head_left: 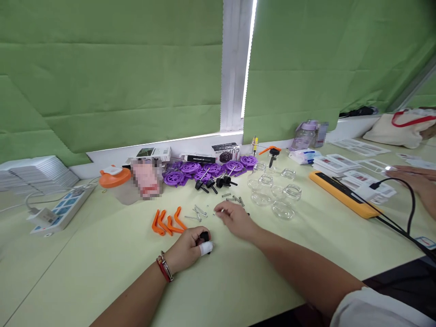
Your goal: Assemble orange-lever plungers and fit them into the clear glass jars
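Note:
My left hand (190, 249), its thumb wrapped in white tape, is closed around a small black plastic part (205, 236), mostly hidden by the fingers. My right hand (235, 220) has its fingertips pinched together low over the table; whatever lies between them is too small to make out. Close to those fingertips are tiny metal pieces (207, 205) and several coil springs (233, 199). Metal pins (197, 214) lie loose to the left of them. Beyond my left hand rest several curved orange levers (169, 222). Black knobs with metal rods (211, 183) lie farther back.
Purple spoked discs (194, 170) are piled at the back. Clear round containers (283, 209) stand right of my right hand. An orange-cased power strip (344, 194) with cables lies farther right, beside another person's hand (413, 175). A white power strip (64, 209) sits at left.

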`<state>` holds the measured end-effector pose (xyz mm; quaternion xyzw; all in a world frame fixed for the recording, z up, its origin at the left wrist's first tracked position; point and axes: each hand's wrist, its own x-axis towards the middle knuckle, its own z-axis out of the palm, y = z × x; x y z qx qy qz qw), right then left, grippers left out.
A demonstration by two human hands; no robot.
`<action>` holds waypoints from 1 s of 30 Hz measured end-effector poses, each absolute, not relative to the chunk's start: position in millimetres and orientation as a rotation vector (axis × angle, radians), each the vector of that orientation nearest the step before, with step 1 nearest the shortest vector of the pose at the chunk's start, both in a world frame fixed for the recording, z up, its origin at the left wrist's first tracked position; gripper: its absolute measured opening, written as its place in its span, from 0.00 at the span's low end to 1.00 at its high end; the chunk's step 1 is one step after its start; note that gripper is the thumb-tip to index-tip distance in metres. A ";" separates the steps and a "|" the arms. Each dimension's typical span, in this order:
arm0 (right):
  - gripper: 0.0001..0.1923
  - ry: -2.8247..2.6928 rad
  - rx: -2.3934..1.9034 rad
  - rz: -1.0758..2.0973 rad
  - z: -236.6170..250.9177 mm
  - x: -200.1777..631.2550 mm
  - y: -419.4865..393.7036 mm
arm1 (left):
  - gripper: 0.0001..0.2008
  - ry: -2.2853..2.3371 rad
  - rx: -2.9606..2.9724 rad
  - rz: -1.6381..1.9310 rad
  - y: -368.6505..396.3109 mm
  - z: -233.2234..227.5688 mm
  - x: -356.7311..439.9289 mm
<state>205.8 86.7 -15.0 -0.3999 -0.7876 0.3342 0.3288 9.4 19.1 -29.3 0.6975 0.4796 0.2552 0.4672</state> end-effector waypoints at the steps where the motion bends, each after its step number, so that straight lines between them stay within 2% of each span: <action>1: 0.09 -2.039 -1.189 0.762 -14.1 214.4 96.6 | 0.12 1.189 1.709 0.614 18.9 -29.0 9.4; 4: 0.10 -2.024 -1.561 0.475 -15.8 240.6 124.5 | 0.12 1.200 1.710 0.599 19.3 -29.1 9.0; 11: 0.12 -2.178 -1.844 0.458 -31.8 257.5 142.9 | 0.14 1.198 1.700 0.588 20.2 -30.1 7.4; 24: 0.13 -2.101 -1.858 0.342 -24.9 256.5 141.8 | 0.13 1.201 1.683 0.573 21.1 -30.2 7.0; 30: 0.26 -1.712 -1.416 0.332 -10.2 253.5 127.3 | 0.13 1.181 1.667 0.593 20.9 -29.9 8.0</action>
